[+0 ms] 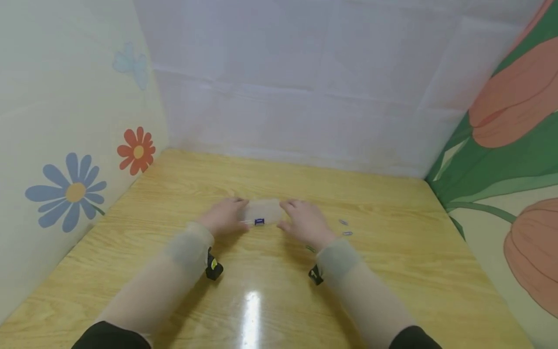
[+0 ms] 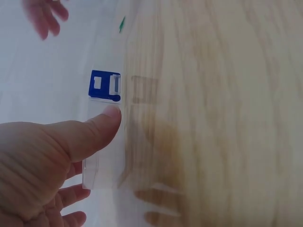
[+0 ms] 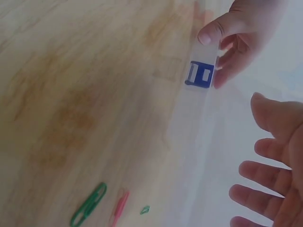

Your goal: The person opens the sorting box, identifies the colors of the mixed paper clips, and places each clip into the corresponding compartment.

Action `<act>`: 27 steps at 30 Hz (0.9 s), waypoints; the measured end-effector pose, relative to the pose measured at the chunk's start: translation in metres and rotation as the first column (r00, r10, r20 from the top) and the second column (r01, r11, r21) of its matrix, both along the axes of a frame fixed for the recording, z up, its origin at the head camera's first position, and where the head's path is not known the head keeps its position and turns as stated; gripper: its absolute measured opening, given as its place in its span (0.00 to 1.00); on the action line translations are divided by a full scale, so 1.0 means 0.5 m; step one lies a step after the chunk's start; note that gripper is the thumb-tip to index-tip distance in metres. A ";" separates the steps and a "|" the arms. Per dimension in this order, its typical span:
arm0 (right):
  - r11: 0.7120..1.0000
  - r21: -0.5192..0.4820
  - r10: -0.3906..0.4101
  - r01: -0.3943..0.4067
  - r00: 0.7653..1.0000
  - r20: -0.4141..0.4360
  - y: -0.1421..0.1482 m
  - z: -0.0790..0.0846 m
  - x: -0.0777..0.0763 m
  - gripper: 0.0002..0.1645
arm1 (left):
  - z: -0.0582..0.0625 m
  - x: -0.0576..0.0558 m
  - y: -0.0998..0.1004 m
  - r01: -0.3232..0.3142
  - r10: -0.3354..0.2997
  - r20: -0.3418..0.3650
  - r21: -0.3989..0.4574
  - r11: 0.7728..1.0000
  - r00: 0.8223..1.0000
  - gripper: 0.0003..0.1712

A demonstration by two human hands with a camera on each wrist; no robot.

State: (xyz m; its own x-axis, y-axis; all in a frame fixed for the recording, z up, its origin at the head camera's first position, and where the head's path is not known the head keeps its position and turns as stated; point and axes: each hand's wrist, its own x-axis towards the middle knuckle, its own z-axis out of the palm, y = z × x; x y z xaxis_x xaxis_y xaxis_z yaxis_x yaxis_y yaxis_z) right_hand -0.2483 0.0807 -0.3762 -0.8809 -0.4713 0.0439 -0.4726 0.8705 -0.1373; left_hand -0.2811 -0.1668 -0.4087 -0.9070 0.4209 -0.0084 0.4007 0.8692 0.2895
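Observation:
A clear plastic box (image 1: 267, 208) with a blue latch (image 2: 105, 85) on its front lies on the wooden table. My left hand (image 1: 224, 216) grips the box's left end, the thumb (image 2: 102, 130) on the front by the latch and the other fingers round behind. Beside the right end is my right hand (image 1: 307, 223); in the right wrist view its fingers (image 3: 258, 175) are spread and apart from the box. Nearer that hand lie a green paper clip (image 3: 88, 204) and a pink paper clip (image 3: 120, 207). What the box contains cannot be made out.
To the right of my right hand, two small clips (image 1: 347, 233) lie on the table (image 1: 392, 271). A pale cloth wall (image 1: 305, 97) closes off the back. Flower-printed panels (image 1: 501, 169) stand along both sides.

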 end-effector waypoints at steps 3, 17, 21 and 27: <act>1.000 0.017 0.003 -0.003 1.000 0.001 -0.004 -0.007 -0.002 0.37 | -0.002 0.005 0.017 0.023 -0.023 0.005 0.016 1.000 1.000 0.48; 0.998 0.041 0.034 -0.037 0.997 0.067 0.006 -0.033 0.010 0.37 | -0.012 0.039 0.071 0.144 -0.146 0.013 0.080 0.986 0.989 0.46; 0.996 0.049 0.073 -0.076 0.996 0.054 0.009 -0.045 0.016 0.35 | -0.020 0.043 0.074 0.150 -0.152 0.008 0.093 0.984 0.988 0.46; 0.995 0.035 0.093 -0.095 0.993 0.070 0.006 -0.055 0.025 0.31 | -0.032 0.041 0.069 0.155 -0.156 -0.005 0.126 0.980 0.988 0.47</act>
